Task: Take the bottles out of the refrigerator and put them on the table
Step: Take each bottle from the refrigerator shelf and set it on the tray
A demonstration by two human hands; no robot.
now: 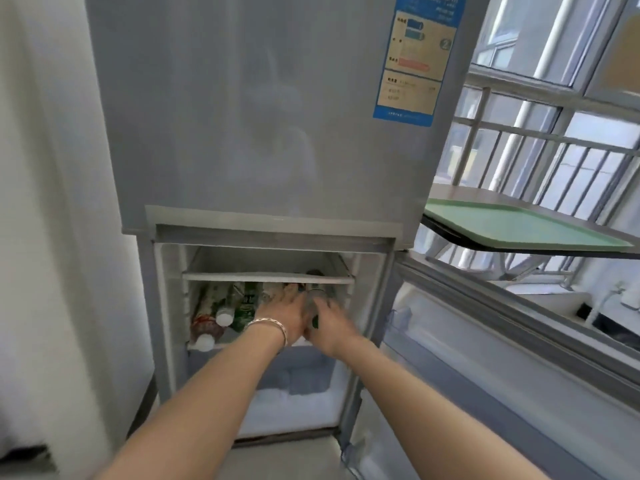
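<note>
Both hands were deep in the refrigerator [277, 133], lower compartment, door swung open to the right. The left hand [289, 317] and right hand [329, 325] were closed around a dark green bottle [317, 303] between them, though blur made it hard to tell how firm the grip was. More bottles [221, 306] lay on their sides to the left on the same shelf [266, 277], white caps pointing near. The surface [485, 195] with a green tray [519, 225] sat well to the right. I'd say slide the bottle straight toward you, low under that shelf edge, and don't nudge the neighbours so they roll out.
</note>
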